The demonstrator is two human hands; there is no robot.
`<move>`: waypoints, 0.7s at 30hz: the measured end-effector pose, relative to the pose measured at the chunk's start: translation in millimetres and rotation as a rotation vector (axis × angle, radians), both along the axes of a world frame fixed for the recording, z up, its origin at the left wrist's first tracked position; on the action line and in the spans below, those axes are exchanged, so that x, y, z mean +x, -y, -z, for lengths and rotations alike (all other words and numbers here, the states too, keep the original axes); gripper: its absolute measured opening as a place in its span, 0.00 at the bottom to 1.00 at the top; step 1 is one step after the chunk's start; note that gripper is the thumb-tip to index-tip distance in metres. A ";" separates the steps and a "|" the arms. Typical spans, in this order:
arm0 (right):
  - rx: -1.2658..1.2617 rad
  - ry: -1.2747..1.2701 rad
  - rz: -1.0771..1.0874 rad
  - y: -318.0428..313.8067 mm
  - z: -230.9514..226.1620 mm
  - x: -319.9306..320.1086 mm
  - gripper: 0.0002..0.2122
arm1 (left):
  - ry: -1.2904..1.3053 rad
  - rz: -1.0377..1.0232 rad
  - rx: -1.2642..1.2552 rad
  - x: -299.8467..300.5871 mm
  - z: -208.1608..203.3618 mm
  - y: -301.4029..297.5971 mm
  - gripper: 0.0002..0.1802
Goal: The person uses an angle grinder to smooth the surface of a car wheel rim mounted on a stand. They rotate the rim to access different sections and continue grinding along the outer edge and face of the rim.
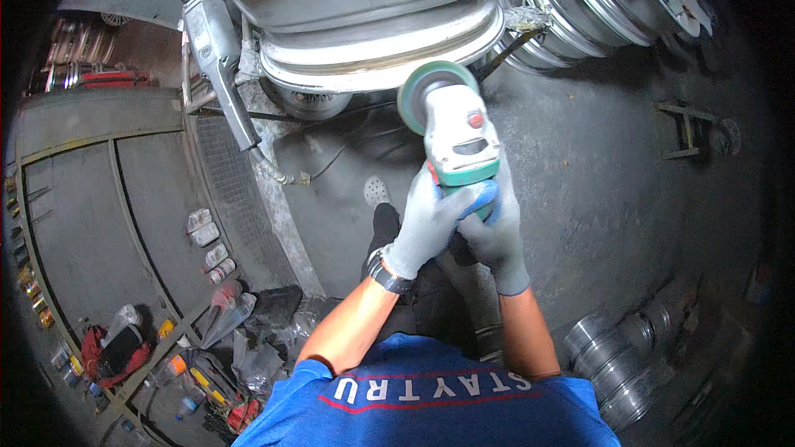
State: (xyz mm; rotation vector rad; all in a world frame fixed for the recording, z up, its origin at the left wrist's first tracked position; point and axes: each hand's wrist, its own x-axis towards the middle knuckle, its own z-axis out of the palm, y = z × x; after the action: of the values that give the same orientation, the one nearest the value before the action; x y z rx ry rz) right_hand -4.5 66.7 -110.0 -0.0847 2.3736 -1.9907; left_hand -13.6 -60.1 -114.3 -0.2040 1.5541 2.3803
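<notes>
An angle grinder point(460, 136) with a white-and-green body is gripped in both my gloved hands. My left hand point(426, 219) wraps its rear from the left, fingers closed. My right hand point(498, 236) closes round the rear handle from the right, partly covering it. At the tool's front, the round disc point(416, 98) with a greenish rim sits just below the edge of a large silver wheel rim point(377, 58). I cannot tell whether disc and metal touch. The wheel rim lies tilted on a stand, its bright lip facing me.
A grey power tool point(217, 45) hangs on the stand's left side, its cable running down. More wheel rims point(571, 0) stand at the upper right, others point(609, 364) at the lower right. Bottles point(207, 232), bags point(232, 319) and a metal-framed panel point(91, 207) lie left.
</notes>
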 end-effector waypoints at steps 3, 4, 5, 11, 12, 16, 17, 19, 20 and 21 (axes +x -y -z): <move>0.018 0.031 -0.046 0.7 0.0 0.6 0.39 | 0.008 -0.039 -0.017 1.4 -3.1 2.9 0.26; 0.020 0.031 -0.049 -0.5 -2.0 -0.4 0.39 | 0.008 -0.042 -0.016 -1.8 1.2 0.3 0.26; 0.027 0.067 0.006 -2.7 -2.8 -1.9 0.39 | -0.025 -0.001 -0.011 -7.9 5.4 -4.2 0.27; 0.127 -0.001 0.042 -5.6 4.1 -0.4 0.40 | -0.034 -0.010 0.056 -5.6 6.0 -8.9 0.27; 0.129 0.001 0.041 -6.2 2.2 -1.1 0.40 | -0.033 -0.011 0.058 -4.5 5.6 -9.3 0.27; 0.144 0.048 0.024 -9.0 -2.5 -1.0 0.39 | -0.091 -0.010 0.050 -9.9 6.3 -11.0 0.26; 0.097 0.091 0.067 -11.1 -1.9 0.8 0.38 | -0.114 0.038 0.023 -12.9 7.6 -13.2 0.26; 0.008 0.089 0.087 -10.6 -1.1 2.8 0.38 | -0.111 0.075 0.028 -15.9 16.2 -15.2 0.26; -0.081 0.089 0.115 -12.0 -0.3 3.7 0.38 | -0.106 0.120 0.034 -17.5 16.1 -17.0 0.26; -0.059 0.133 0.149 -7.6 1.6 4.7 0.39 | -0.169 0.129 -0.011 -15.2 15.5 -11.7 0.26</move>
State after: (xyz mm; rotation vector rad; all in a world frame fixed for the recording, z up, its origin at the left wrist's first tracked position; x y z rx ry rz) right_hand 0.2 74.3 -111.6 0.2231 2.3012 -2.0570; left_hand -28.9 -48.4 -129.8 0.0956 1.6009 2.3398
